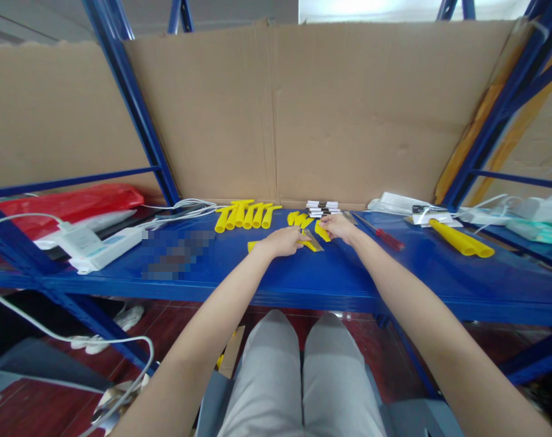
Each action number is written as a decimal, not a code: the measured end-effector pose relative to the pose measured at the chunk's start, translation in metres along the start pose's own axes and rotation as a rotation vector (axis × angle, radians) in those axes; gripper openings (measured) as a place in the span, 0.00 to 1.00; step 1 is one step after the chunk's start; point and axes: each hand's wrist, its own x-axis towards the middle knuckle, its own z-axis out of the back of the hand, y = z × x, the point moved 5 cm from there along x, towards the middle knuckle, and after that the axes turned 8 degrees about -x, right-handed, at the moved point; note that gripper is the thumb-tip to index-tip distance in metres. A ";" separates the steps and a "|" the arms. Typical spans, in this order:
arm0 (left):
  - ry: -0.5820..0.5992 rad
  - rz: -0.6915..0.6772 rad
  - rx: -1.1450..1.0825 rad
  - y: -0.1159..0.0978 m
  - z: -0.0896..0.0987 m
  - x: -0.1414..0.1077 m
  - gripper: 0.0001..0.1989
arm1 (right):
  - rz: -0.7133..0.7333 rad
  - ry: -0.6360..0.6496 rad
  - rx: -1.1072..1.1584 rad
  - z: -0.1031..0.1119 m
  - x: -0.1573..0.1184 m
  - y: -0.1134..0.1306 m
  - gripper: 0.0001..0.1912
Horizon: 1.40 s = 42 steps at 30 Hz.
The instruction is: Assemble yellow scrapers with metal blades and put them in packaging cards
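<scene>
The fingers of the left hand (282, 241) curl over a long yellow piece (252, 246); the right hand's (341, 228) fingertips pinch a small yellow piece (322, 231).

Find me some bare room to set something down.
The blue shelf is bare at right, between the red-handled screwdriver and two yellow tubes; also along its front edge, before your left hand and right hand. Crowded: just behind your hands, with small yellow pieces and a white stack. The pixelated patch is unclear.
</scene>
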 end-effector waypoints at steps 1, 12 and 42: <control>0.003 -0.007 0.000 -0.001 0.000 0.000 0.21 | -0.001 -0.001 -0.008 0.000 0.001 -0.001 0.07; 0.008 0.013 -0.021 -0.006 0.002 -0.001 0.20 | 0.013 -0.023 -0.015 -0.001 0.002 -0.002 0.01; -0.058 0.049 -0.010 -0.001 0.005 -0.003 0.23 | 0.060 0.017 -0.049 -0.010 0.000 0.002 0.12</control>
